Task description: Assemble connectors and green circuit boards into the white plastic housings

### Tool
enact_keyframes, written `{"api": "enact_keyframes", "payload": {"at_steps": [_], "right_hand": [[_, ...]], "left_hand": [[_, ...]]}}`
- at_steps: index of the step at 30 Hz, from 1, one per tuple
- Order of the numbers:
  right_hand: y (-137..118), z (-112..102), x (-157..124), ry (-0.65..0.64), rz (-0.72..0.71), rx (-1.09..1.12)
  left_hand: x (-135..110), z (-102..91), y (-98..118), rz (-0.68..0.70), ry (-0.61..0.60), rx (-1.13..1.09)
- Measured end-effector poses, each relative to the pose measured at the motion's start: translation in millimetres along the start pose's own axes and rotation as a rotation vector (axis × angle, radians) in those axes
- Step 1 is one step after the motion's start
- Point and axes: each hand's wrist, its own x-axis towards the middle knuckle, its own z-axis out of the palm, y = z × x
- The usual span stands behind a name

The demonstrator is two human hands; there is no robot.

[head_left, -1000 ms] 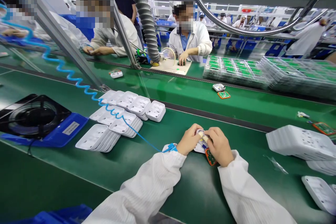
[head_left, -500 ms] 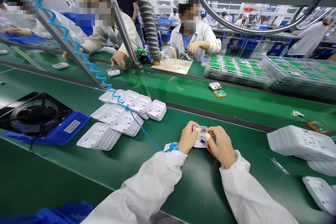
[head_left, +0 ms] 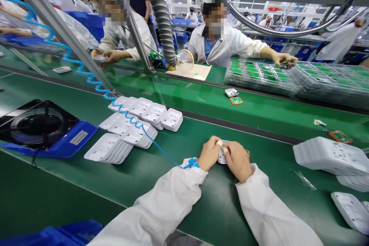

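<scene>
My left hand (head_left: 210, 153) and my right hand (head_left: 238, 160) meet over a small white plastic housing (head_left: 222, 157) on the green bench mat (head_left: 178, 184). Both hands are closed on it, thumbs with taped tips pressing its top. An orange-edged green circuit board (head_left: 247, 153) peeks out from behind my right hand, mostly hidden. A blue coiled wrist strap cord (head_left: 121, 111) runs from my left wrist up to the left.
Stacks of white housings (head_left: 135, 128) lie to the left, more white housings (head_left: 331, 155) to the right. A blue-framed fan (head_left: 40, 128) sits far left. On the belt (head_left: 259, 111) lie another housing (head_left: 231, 92) and board (head_left: 236, 100). Workers across reach over trays of boards (head_left: 259, 75).
My hands have closed tighter over the white housing, now covering most of it and the board. The worker opposite has stretched an arm out to the board trays.
</scene>
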Motion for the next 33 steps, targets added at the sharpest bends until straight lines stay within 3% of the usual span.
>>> {"api": "enact_keyframes", "payload": {"at_steps": [14,21,33], "right_hand": [[1,-4,1,-0.033,-0.020,0.110],[-1,-1,-1,-0.027,-0.062,-0.060],[-3,7,-1,-0.054,-0.103,-0.121]], "left_hand": [[-4,-3.3,8,0.042,0.004,0.077],[-4,-3.0,8,0.039,0.022,0.089],[-5,-1.1,5,0.013,0.018,0.152]]}}
